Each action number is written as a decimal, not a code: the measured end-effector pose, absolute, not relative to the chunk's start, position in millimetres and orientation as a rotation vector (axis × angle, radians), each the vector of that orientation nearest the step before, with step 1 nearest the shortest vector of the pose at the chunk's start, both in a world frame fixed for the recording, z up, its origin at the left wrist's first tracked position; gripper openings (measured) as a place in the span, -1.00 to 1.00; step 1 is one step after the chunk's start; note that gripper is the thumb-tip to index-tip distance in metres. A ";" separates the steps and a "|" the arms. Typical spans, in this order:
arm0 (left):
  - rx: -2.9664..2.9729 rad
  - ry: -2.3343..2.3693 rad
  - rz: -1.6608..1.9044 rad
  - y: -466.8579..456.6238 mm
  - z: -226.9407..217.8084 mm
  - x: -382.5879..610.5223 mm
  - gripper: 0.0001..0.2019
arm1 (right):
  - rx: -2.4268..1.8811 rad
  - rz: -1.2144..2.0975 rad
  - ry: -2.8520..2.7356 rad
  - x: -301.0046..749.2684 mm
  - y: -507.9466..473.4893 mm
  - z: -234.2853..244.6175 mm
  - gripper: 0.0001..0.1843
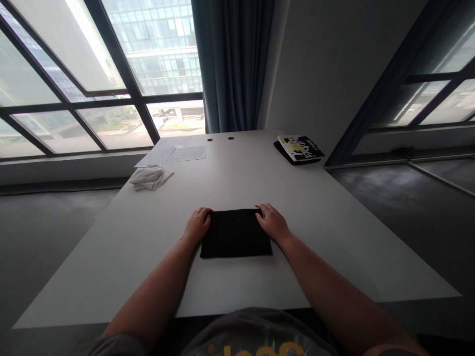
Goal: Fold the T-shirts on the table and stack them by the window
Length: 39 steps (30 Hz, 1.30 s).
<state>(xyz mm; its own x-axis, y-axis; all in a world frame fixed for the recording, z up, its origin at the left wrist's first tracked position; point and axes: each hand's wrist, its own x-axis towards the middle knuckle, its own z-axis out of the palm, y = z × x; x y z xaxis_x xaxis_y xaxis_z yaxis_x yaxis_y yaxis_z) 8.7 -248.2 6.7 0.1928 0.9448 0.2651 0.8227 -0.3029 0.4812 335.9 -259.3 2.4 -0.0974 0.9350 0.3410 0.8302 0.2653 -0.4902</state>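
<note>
A flat black rectangle that looks like folded cloth point(236, 235) lies on the white table point(237, 180) in front of me. Its far edge is straight, and the near edge bows slightly. My left hand point(198, 223) grips the far left corner, fingers bent round the edge. At the far right corner, my right hand point(273, 220) holds the cloth with its thumb on top and its fingertips beyond the edge. Parts of both hands' fingers are hidden from view.
At the table's left lie a crumpled white cloth point(150, 177) and paper sheets point(185, 153). A folded item with a black, white and yellow print point(300, 148) rests at the far right. Two round cable holes sit near the back edge, before a blue curtain point(233, 69).
</note>
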 end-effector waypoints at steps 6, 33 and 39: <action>2.095 1.751 0.787 -237.2 3.4 -4.5 -0.80 | -1.384 0.410 -2.081 343.0 -234.4 5.7 -0.83; 2.362 1.659 0.157 -231.6 35.3 44.0 -0.64 | -1.509 0.299 -2.202 332.1 -242.8 4.1 -0.82; 2.276 1.683 0.092 -222.1 35.6 33.1 -0.53 | -1.462 0.257 -2.245 333.7 -243.2 2.9 -0.80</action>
<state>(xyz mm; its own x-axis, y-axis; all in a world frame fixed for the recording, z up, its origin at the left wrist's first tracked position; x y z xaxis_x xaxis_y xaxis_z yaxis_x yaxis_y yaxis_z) 33.1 -222.1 35.6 0.3084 0.9424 -0.1299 0.9225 -0.2630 0.2824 333.7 -243.2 2.9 -0.3399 0.9026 0.2641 0.8195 0.4220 -0.3878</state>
